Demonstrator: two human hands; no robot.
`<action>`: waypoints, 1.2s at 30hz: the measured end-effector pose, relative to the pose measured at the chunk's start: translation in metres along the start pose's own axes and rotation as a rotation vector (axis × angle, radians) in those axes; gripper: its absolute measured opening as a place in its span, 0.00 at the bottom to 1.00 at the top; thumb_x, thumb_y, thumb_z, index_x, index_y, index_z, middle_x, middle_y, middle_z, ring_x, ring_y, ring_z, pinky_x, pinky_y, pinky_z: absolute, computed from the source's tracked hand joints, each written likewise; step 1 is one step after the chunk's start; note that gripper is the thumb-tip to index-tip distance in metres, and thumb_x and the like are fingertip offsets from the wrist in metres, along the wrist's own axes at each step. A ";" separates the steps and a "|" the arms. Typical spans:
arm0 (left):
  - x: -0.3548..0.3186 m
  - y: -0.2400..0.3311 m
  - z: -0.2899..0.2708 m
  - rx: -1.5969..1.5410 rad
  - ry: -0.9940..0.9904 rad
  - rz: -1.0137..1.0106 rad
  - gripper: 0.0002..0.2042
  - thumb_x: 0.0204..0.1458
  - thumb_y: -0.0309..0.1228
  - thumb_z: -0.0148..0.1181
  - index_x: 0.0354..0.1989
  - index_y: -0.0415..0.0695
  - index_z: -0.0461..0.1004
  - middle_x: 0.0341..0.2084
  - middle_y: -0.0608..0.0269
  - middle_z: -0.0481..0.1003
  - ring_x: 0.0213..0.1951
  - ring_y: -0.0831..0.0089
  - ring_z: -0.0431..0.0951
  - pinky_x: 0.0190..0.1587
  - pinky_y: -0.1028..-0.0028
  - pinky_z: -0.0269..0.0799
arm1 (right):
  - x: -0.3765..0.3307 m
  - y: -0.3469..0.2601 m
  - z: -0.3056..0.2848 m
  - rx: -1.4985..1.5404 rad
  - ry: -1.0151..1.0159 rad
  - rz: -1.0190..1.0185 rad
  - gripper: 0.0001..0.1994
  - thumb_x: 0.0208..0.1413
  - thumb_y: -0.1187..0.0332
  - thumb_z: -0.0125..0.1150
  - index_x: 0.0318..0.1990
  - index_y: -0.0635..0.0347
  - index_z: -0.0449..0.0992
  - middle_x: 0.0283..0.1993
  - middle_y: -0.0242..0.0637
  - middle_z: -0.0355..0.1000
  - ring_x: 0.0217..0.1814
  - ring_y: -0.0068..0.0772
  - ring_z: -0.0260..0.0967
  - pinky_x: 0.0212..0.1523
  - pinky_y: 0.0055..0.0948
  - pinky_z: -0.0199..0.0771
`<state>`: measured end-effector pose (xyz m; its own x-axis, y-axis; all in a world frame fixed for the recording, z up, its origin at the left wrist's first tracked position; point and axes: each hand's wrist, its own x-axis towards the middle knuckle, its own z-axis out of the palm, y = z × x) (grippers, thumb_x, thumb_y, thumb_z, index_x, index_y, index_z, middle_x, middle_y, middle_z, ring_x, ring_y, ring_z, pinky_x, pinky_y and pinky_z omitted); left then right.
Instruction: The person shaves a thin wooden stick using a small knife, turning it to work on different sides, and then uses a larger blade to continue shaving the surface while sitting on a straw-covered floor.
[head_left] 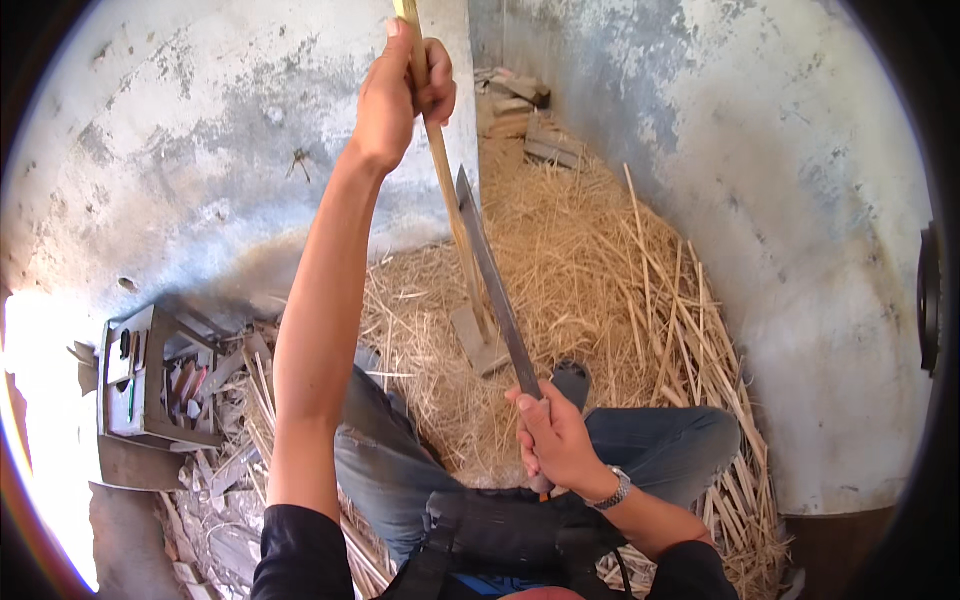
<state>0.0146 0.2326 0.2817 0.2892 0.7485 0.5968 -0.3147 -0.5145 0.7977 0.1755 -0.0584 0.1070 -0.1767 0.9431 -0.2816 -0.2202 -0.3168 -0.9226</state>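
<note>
My left hand point(410, 88) is raised at the top, its fingers wrapped round a long pale strip of bamboo or wood point(443, 165). The strip slants down to a small block point(480, 345) among the shavings, where its lower end seems to rest. In front of my lap, my right hand point(555, 435) grips the handle of a long machete point(495, 280). The dark, narrow blade points up and slightly left. It lies close along the right side of the strip; whether the two touch I cannot tell.
Straw-like shavings point(560, 240) cover the floor around my legs. Several long split strips point(690, 330) lie at the right by the wall. Bricks and blocks point(530, 120) are piled in the far corner. A small wooden stool or box point(150, 375) with small items stands at the left.
</note>
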 end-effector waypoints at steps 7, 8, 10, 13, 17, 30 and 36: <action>0.027 0.017 0.016 -0.131 0.296 0.148 0.28 0.67 0.62 0.41 0.21 0.54 0.55 0.13 0.78 0.49 0.14 0.84 0.44 0.16 0.75 0.42 | -0.003 -0.010 -0.014 -0.007 -0.015 0.082 0.19 0.73 0.55 0.50 0.56 0.63 0.69 0.21 0.25 0.63 0.15 0.13 0.59 0.14 0.20 0.62; 0.029 0.018 0.011 -0.105 0.312 0.147 0.28 0.67 0.62 0.41 0.21 0.54 0.55 0.13 0.78 0.49 0.14 0.83 0.44 0.16 0.76 0.42 | -0.003 -0.025 -0.016 0.003 -0.038 0.082 0.19 0.73 0.55 0.50 0.56 0.63 0.69 0.21 0.25 0.63 0.15 0.13 0.59 0.14 0.20 0.62; 0.039 0.015 0.008 -0.094 0.330 0.146 0.28 0.67 0.62 0.41 0.21 0.54 0.55 0.12 0.79 0.48 0.13 0.83 0.44 0.16 0.76 0.42 | -0.008 -0.065 -0.028 -0.031 -0.019 -0.016 0.19 0.74 0.55 0.46 0.56 0.63 0.69 0.21 0.25 0.62 0.15 0.13 0.60 0.13 0.20 0.62; 0.043 0.007 0.008 -0.082 0.315 0.158 0.28 0.68 0.61 0.40 0.21 0.54 0.54 0.12 0.78 0.49 0.13 0.83 0.44 0.15 0.76 0.42 | -0.014 -0.093 -0.021 -0.123 0.176 -0.403 0.21 0.73 0.53 0.46 0.56 0.63 0.68 0.22 0.26 0.62 0.15 0.13 0.60 0.13 0.20 0.61; 0.047 0.003 0.014 -0.031 0.352 0.215 0.29 0.68 0.61 0.38 0.20 0.54 0.54 0.11 0.78 0.49 0.12 0.84 0.44 0.13 0.76 0.42 | 0.004 -0.061 -0.005 -0.137 0.404 -0.819 0.25 0.70 0.47 0.50 0.54 0.63 0.67 0.20 0.23 0.62 0.15 0.17 0.58 0.15 0.22 0.59; 0.051 0.006 0.021 -0.074 0.293 0.140 0.29 0.69 0.60 0.37 0.19 0.54 0.52 0.11 0.77 0.49 0.11 0.83 0.46 0.13 0.76 0.43 | -0.006 -0.078 -0.052 0.467 -0.177 0.278 0.25 0.73 0.44 0.40 0.51 0.60 0.67 0.18 0.25 0.56 0.10 0.16 0.51 0.10 0.23 0.58; 0.049 0.000 0.013 -0.024 0.317 0.189 0.29 0.69 0.60 0.36 0.19 0.54 0.52 0.11 0.77 0.49 0.11 0.83 0.46 0.13 0.76 0.44 | 0.000 -0.114 -0.023 0.312 0.231 -0.492 0.29 0.72 0.40 0.35 0.52 0.61 0.65 0.16 0.23 0.53 0.08 0.17 0.50 0.08 0.23 0.54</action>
<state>0.0403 0.2641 0.3122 -0.0692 0.7357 0.6737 -0.3578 -0.6487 0.6717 0.2225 -0.0196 0.2063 0.2210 0.9724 0.0745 -0.4989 0.1784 -0.8481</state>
